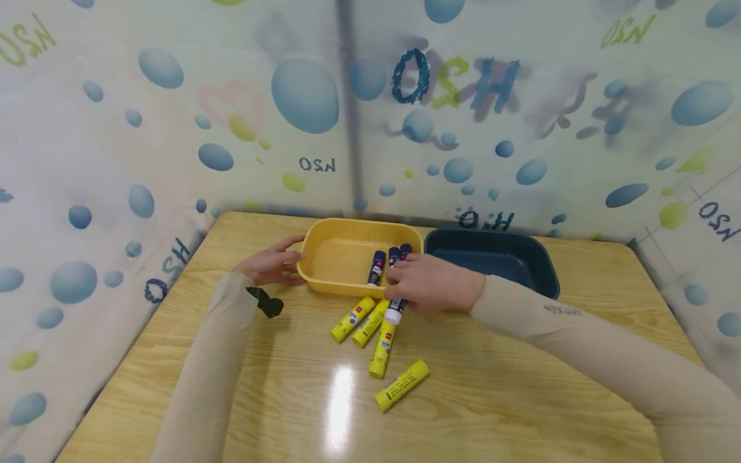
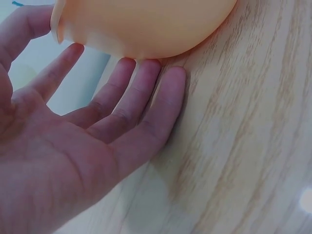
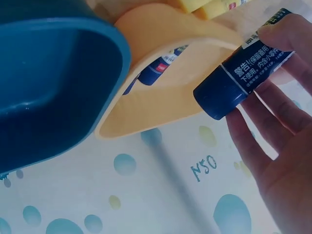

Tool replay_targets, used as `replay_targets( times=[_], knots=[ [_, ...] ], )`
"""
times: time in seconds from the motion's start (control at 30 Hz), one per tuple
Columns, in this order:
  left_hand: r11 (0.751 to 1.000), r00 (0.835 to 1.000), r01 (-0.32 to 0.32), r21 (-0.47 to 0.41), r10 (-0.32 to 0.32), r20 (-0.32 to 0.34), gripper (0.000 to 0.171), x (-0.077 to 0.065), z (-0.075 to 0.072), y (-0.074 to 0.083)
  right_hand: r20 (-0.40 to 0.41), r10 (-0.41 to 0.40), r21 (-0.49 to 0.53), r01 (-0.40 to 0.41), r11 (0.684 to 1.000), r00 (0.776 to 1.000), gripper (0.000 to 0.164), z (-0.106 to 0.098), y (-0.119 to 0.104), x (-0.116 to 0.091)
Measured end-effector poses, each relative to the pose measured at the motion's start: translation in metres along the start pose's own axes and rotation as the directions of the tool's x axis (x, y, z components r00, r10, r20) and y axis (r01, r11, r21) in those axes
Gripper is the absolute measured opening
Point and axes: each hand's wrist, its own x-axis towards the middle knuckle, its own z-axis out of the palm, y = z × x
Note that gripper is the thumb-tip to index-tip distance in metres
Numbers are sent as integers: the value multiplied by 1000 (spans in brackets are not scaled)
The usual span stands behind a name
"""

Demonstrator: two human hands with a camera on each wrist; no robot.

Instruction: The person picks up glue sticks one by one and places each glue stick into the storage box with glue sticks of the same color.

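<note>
My right hand (image 1: pixel 434 283) grips a dark blue glue stick (image 3: pixel 239 75) between thumb and fingers, over the front right edge of the yellow-orange tray (image 1: pixel 332 289). In the head view the hand covers the stick's middle, and its white end points toward me. Inside the tray lie dark blue glue sticks; one (image 1: pixel 377 268) shows well, another is partly hidden. My left hand (image 1: pixel 272 263) is at the tray's left end, its extended fingertips (image 2: pixel 173 78) touching the outer wall and the thumb near the rim.
Several yellow glue sticks (image 1: pixel 353 319) lie on the wooden table (image 1: pixel 492 399) in front of the tray. A dark blue tray (image 1: pixel 547 270) stands against the yellow-orange tray's right side. A patterned curtain (image 1: pixel 376 141) hangs behind the table.
</note>
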Motion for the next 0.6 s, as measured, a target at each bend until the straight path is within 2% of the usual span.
replay_targets(
  times=[0.3, 0.6],
  knots=[
    [1000, 1000, 10, -6, -10, -10, 64, -1, 1, 0, 13, 33, -4, -33, 999, 999, 33, -3, 13, 16],
    [1000, 1000, 7, -10, -6, 22, 66, -2, 0, 1, 23, 58, 26, -59, 998, 998, 31, -5, 25, 34]
  ],
)
